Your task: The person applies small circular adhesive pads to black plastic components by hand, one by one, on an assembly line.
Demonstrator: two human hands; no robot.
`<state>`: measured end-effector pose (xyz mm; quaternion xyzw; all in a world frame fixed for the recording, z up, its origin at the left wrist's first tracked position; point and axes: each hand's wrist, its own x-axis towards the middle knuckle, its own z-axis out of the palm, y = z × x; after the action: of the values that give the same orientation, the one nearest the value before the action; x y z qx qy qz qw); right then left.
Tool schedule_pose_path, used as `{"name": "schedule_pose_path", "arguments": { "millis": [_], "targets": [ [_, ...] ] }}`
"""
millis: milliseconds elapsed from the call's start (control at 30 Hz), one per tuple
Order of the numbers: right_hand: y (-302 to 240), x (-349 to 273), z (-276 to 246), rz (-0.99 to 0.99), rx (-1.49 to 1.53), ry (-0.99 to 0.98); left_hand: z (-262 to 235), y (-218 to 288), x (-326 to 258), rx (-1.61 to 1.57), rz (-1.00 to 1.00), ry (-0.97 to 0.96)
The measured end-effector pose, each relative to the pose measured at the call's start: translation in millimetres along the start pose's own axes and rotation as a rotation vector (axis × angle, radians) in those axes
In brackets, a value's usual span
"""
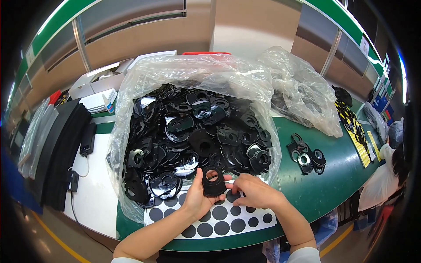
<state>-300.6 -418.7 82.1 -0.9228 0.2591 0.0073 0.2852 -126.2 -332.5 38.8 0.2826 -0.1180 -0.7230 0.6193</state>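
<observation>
My left hand (201, 199) grips a black plastic part (213, 186) with a large round hole, holding it tilted up by its edges. Close to its right side, my right hand (254, 191) has its fingers bent and pressed together over the white sheet; whether a small piece is between the fingertips is too fine to see. Beneath both hands lies the white sheet (175, 209) bearing black round stickers (205, 229) in rows. Just beyond, a large clear plastic bag (118, 144) lies wide open, filled with a heap of similar glossy black parts (204, 142).
Several black parts (305, 158) lie on the green table (298, 193) at right, near a crumpled clear bag (302, 87). Dark sheets (57, 153) are stacked at left beside a cable (81, 175) and white boxes (94, 81). Another person's pale sleeve (379, 179) shows far right.
</observation>
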Motion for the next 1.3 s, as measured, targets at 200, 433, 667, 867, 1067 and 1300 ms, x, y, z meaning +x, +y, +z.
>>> {"name": "schedule_pose_path", "arguments": {
  "millis": [200, 433, 667, 867, 1067, 1300],
  "targets": [
    [-7, -6, 1, 0.054, -0.004, 0.111, 0, -5, 2, 0.009, 0.048, -0.017],
    [-7, -2, 3, 0.035, -0.143, 0.102, 2, -9, 3, 0.038, 0.066, -0.017],
    [0, -1, -2, 0.001, -0.028, 0.046, 2, -9, 3, 0.036, 0.052, -0.009],
    [-24, -19, 9, 0.016, -0.113, 0.22, 2, -8, 2, 0.047, 0.055, -0.021],
    [-26, -22, 15, -0.021, -0.234, 0.185, 3, -7, 2, 0.051, 0.053, -0.025],
    [-22, -22, 17, -0.056, -0.271, 0.264, 1, -8, 3, 0.037, 0.064, -0.005]
  ]
}}
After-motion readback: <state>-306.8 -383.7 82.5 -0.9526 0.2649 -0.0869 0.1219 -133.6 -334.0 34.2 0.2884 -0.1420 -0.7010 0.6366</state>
